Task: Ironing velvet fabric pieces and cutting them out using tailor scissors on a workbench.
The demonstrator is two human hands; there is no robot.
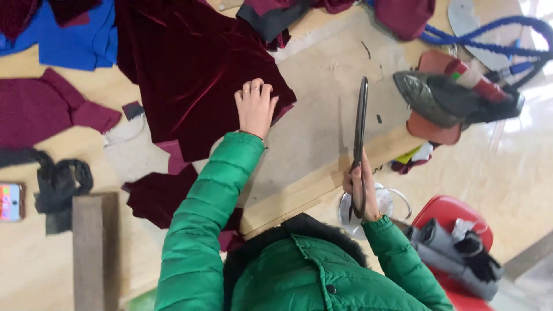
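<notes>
Left hand [255, 107] rests fingers-together on the dark red velvet [193, 69] spread over the table [322, 129], right hand [360, 187] gripping long shears [360, 124] whose blades look closed. I'd press that slippery pile flat and smooth before the blades go near it

L hand [255, 106] reaches fwd, arm almost straight, palm down, fingers together and flat, rings on two fingers, thin band at wrist. R hand [360, 187] stays close to torso, elbow bent, fist closed w/ fingers curled in a grip, knuckles up, wrist upright. Both arms in puffy green sleeves; hands well apart.
</notes>
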